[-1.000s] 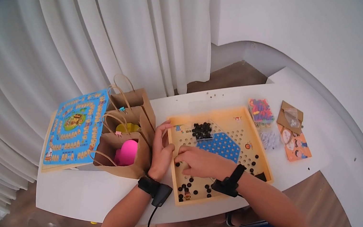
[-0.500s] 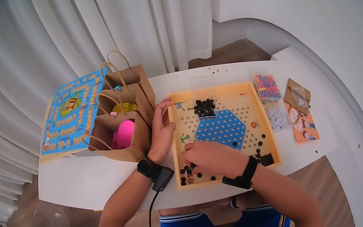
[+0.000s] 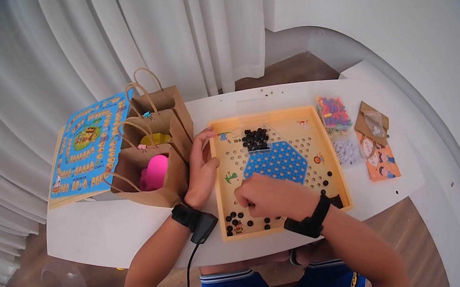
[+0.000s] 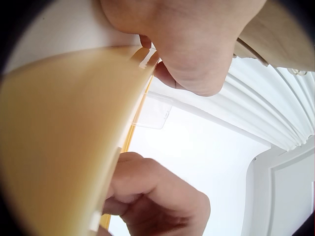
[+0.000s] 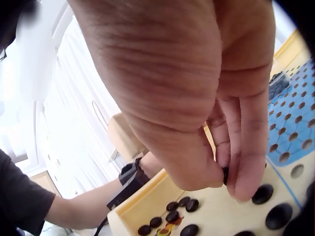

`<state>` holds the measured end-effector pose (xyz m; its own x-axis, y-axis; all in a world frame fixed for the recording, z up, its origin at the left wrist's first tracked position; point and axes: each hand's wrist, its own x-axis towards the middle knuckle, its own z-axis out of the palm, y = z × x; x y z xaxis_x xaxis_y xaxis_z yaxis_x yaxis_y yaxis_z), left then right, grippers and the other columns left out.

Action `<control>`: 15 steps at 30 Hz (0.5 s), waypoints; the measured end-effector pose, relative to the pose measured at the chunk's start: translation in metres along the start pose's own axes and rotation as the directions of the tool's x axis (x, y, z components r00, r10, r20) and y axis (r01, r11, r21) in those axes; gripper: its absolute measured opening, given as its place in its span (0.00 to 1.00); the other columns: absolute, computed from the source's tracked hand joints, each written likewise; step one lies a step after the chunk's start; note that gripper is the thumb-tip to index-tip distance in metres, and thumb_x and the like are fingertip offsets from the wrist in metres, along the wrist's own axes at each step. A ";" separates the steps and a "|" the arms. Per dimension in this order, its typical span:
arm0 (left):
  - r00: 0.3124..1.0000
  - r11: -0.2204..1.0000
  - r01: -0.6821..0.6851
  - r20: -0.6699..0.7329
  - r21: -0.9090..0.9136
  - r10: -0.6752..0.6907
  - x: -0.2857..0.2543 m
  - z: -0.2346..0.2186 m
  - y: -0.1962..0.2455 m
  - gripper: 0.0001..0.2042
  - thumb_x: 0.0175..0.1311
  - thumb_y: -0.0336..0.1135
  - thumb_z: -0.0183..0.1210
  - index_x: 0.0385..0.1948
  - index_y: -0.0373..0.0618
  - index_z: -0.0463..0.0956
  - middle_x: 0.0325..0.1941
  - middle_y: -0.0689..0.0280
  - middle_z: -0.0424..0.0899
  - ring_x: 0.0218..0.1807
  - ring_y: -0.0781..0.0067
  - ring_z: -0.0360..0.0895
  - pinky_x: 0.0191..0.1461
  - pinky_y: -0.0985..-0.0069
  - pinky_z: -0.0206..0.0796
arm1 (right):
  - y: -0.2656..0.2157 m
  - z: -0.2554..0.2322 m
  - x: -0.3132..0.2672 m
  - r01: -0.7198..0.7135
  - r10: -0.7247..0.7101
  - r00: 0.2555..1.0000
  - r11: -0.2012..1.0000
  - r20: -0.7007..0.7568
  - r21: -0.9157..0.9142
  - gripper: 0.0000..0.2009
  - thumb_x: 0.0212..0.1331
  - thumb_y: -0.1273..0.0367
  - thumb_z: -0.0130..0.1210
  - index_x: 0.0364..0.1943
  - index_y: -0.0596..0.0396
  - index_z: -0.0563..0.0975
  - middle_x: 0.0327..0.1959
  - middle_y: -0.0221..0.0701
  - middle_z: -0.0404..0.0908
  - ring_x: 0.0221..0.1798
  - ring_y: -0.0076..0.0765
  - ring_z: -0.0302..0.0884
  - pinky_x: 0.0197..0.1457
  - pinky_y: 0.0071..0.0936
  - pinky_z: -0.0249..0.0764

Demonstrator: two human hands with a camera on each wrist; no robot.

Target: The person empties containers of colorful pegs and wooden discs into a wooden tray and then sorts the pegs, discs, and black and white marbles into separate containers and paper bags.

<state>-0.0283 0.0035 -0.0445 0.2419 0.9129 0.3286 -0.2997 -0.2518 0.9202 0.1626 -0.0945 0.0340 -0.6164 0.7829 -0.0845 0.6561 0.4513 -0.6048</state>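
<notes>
My right hand [image 3: 273, 197] is low over the front left part of a wooden game board [image 3: 316, 141] with raised walls. Between thumb and fingertips it pinches a small round black game piece [image 5: 225, 176]. Several loose black pieces [image 3: 234, 218] lie on the board just below that hand, close to a printed figure. At the board's left wall, my left hand [image 3: 201, 172] holds the rim near the far corner, with fingers on both sides of the wall in the left wrist view. A clear box of black pieces [image 3: 256, 140] stands on the board, beside a blue hexagon field [image 3: 277, 163] full of holes.
Brown paper bags [image 3: 164, 184] stand close left of my left hand, one with a pink thing [image 3: 156, 170] inside. A blue printed board [image 3: 88, 143] leans beside them. To the right are a box of colourful pieces [image 3: 334, 112], white pieces [image 3: 347, 150] and an orange card [image 3: 383, 164].
My right hand has moved slightly down and right over the board, and the blue field shows more fully. The left hand stays at the left wall. The head view has shifted.
</notes>
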 end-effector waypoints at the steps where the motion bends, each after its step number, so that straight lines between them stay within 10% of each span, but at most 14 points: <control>1: 1.000 1.000 -0.002 0.003 0.003 0.002 0.000 0.000 0.000 0.32 0.47 0.10 0.42 0.60 0.44 0.67 0.78 0.53 0.61 0.82 0.55 0.57 0.83 0.64 0.50 | 0.003 -0.007 0.002 0.001 -0.001 1.000 1.000 0.001 -0.001 0.05 0.51 0.75 0.62 0.33 0.59 0.81 0.33 0.39 0.84 0.38 0.48 0.84 0.41 0.37 0.79; 9: 1.000 1.000 0.009 -0.001 0.004 -0.009 -0.001 0.002 0.003 0.33 0.47 0.10 0.42 0.60 0.44 0.67 0.78 0.53 0.60 0.82 0.55 0.58 0.82 0.64 0.50 | 0.050 -0.059 0.023 -0.037 -0.032 0.842 0.992 -0.538 -0.117 0.06 0.55 0.76 0.62 0.37 0.59 0.82 0.39 0.42 0.84 0.39 0.42 0.85 0.44 0.36 0.80; 13: 1.000 1.000 0.009 -0.003 0.019 -0.009 -0.003 0.001 0.004 0.32 0.47 0.10 0.42 0.59 0.44 0.67 0.78 0.54 0.60 0.81 0.56 0.59 0.81 0.65 0.52 | 0.041 -0.056 -0.001 -0.094 0.043 0.930 0.988 -0.365 -0.124 0.08 0.54 0.75 0.64 0.39 0.58 0.82 0.41 0.40 0.83 0.40 0.42 0.84 0.44 0.37 0.80; 15: 1.000 0.999 0.007 0.003 0.038 -0.008 -0.003 0.001 0.006 0.32 0.48 0.10 0.42 0.59 0.44 0.67 0.79 0.55 0.61 0.81 0.56 0.59 0.81 0.66 0.53 | 0.028 -0.048 -0.015 -0.040 0.040 0.999 0.997 0.000 -0.067 0.11 0.53 0.73 0.68 0.41 0.58 0.81 0.41 0.38 0.82 0.42 0.43 0.84 0.46 0.38 0.80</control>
<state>-0.0303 -0.0009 -0.0398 0.2472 0.9138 0.3223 -0.2629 -0.2569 0.9300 0.2109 -0.0729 0.0561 -0.5895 0.8004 -0.1086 0.7078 0.4471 -0.5468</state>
